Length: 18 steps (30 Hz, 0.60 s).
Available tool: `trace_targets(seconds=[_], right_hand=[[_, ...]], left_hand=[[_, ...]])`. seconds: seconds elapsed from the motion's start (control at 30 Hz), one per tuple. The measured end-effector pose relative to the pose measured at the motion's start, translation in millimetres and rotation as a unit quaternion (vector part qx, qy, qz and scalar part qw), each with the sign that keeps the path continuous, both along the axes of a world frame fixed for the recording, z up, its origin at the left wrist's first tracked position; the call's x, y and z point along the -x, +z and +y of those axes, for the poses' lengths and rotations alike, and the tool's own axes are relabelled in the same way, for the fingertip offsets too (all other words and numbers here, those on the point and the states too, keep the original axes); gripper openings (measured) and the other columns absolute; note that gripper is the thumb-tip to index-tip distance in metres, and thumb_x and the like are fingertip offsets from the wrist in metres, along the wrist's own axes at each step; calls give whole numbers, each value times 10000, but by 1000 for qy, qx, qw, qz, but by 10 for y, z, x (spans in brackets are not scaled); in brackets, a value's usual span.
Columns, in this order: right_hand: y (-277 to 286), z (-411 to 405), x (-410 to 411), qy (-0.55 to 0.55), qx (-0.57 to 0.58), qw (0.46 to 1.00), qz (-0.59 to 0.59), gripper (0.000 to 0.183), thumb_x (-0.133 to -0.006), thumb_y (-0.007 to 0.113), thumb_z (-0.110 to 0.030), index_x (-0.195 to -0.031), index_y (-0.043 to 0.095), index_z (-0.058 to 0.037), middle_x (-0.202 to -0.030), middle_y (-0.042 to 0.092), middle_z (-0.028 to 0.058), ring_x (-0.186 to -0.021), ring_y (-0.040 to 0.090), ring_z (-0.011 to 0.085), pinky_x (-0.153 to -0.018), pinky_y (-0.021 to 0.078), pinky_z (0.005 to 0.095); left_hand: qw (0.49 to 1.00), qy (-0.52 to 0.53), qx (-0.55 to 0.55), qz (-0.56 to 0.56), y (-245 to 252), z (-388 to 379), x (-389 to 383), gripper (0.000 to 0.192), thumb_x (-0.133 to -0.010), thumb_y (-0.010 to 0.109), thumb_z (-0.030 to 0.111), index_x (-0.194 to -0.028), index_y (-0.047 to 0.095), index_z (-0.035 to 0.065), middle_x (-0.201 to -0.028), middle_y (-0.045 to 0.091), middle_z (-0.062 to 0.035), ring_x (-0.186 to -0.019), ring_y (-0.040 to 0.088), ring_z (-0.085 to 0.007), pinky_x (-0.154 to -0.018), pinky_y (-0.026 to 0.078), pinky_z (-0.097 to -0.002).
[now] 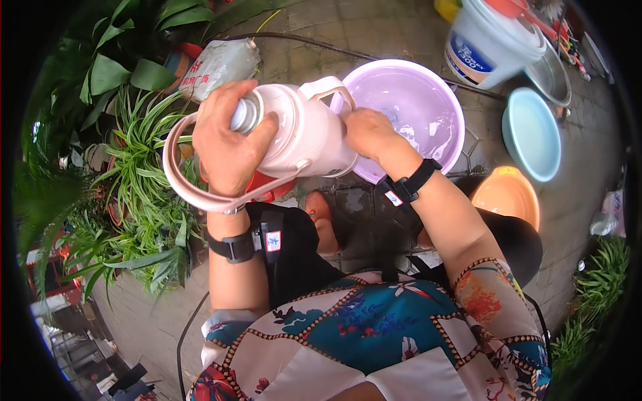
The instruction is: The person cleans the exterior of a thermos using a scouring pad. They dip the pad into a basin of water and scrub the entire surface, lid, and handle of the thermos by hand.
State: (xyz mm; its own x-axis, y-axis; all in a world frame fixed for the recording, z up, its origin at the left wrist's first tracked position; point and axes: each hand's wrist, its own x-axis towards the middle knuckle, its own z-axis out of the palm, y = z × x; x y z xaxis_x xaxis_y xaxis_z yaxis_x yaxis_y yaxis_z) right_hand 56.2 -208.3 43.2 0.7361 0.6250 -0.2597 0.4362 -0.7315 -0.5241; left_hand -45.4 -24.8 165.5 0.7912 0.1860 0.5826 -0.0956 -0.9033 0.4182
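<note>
A pale pink vacuum jug (321, 128) is tilted on its side above the ground, its top pointing left. My left hand (228, 135) grips its top, thumb and fingers spread around the silvery cap (246, 115). The jug's pink carrying handle (175, 175) loops around my left wrist. At the base end, my right hand (371, 131) is closed against the jug where the side handle (328, 87) comes down; its fingertips are hidden. Just beyond my right hand stands a light purple basin (454, 100) with water in it, partly covered by the jug.
Right of the purple basin are a white bucket (494, 45), a metal basin (554, 75), a light blue basin (531, 135) and an orange basin (511, 193). Potted plants (145, 150) crowd the left. A red plastic object (281, 190) lies under the jug. A dark hose (301, 42) crosses the wet paving.
</note>
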Motion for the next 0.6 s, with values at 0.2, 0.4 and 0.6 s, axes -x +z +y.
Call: trace_targets(seconds=[0.2,0.4,0.6], right_hand=[[-767,-426,366,-15,26,998,-46,308,-826,548,-89,-1103,682,-72,-1102,648,213,-1032,630,373,-906,499,447],[115,3,154,2,-257,922,-289,332,-819,518,-25,-1112,664,-86,-980,620,151,-979,614,349,-832,511,460],[-247,125,59,-52,-4,989,-138,334,-845,562,-98,-1153,662,-176,-982,609,174,-974,628,361,-861,509,466]], left_hand=[[999,44,-8,-21,11,97,-8,361,-663,725,213,-988,694,60,-985,679,-124,-936,631,-328,-835,494,-403],[998,47,-32,-16,24,89,53,362,-653,719,220,-980,695,66,-981,673,-104,-900,624,-324,-762,513,-415],[999,22,-28,-27,44,60,5,356,-651,714,224,-973,693,72,-982,672,-88,-894,623,-316,-760,514,-412]])
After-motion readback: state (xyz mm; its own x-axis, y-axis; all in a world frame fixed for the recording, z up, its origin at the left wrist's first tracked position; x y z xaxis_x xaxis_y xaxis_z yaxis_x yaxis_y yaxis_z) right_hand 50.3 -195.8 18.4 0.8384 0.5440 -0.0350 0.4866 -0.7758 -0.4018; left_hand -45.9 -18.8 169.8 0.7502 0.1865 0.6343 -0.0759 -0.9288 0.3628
